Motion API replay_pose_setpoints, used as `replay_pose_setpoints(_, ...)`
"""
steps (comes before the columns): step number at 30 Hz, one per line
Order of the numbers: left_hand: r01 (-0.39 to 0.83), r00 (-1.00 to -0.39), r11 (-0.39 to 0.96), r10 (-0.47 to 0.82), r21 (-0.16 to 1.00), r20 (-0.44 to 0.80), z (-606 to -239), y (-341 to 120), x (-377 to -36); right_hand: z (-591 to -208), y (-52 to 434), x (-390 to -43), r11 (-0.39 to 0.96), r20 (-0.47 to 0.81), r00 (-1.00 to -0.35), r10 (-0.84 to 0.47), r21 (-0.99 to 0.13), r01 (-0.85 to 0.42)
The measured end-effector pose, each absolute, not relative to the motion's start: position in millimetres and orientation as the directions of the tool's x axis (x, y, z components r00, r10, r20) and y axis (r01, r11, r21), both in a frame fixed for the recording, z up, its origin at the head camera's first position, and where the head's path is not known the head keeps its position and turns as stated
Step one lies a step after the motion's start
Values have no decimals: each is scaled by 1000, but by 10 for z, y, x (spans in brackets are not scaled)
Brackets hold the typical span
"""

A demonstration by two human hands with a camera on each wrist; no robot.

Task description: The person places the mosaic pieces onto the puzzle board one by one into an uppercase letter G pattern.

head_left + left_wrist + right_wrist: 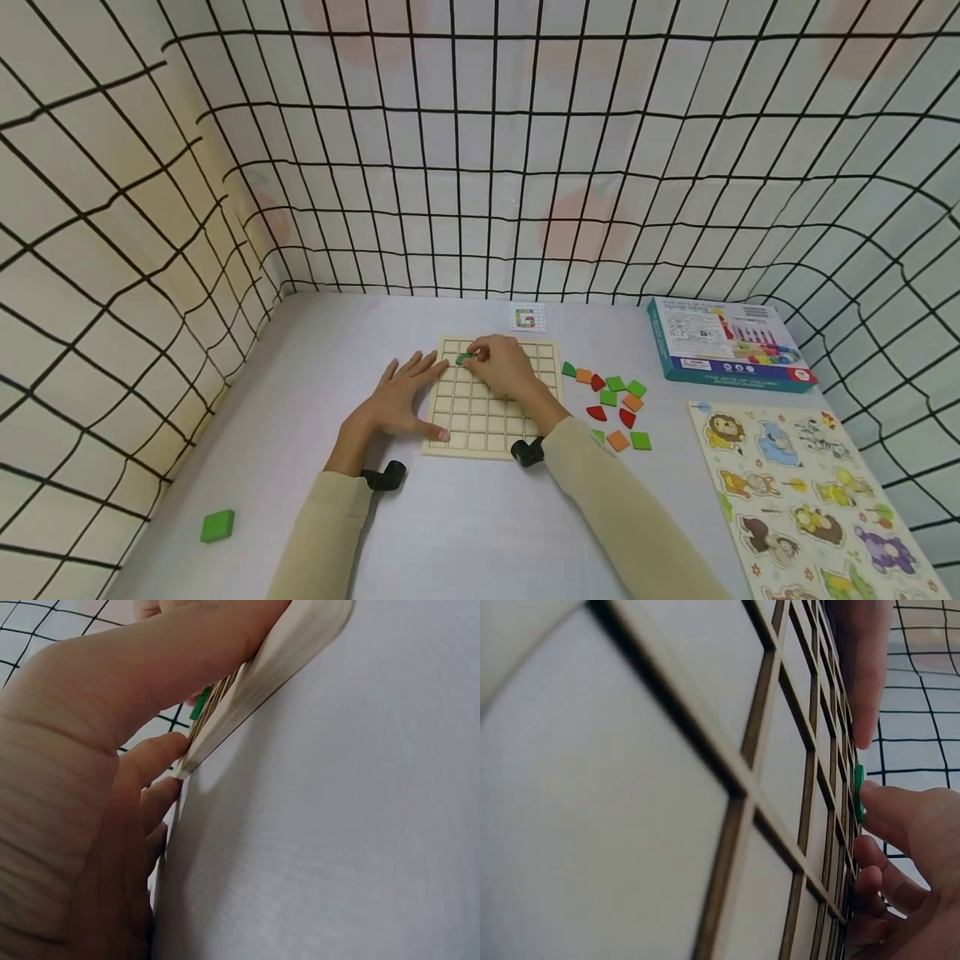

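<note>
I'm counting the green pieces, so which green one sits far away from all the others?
The green square block on the table's near left, alone beyond the left hand. The other loose green pieces cluster right of the wooden grid board, and the right hand pinches one.

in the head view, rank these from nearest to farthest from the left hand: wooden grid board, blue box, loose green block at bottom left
1. wooden grid board: touching the left hand, just to its right.
2. loose green block: near the table's front left edge.
3. blue box: far right, by the mesh.

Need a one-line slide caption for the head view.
Right hand pinches a green tile over the wooden grid board; left hand rests flat on the board's left edge.
</note>
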State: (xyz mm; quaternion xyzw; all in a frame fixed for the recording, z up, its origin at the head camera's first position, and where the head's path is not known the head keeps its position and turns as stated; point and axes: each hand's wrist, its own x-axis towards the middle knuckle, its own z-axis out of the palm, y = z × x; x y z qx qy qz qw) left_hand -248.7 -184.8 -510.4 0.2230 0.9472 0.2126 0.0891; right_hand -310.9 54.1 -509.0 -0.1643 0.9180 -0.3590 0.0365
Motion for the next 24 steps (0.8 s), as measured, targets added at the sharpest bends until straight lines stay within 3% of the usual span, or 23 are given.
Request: replay_pose_setpoints(24, 369, -889, 824, 448, 431, -96, -5103, -1818, -2493, -4962, 666, -3039, 647, 62, -913, -403, -687, -332)
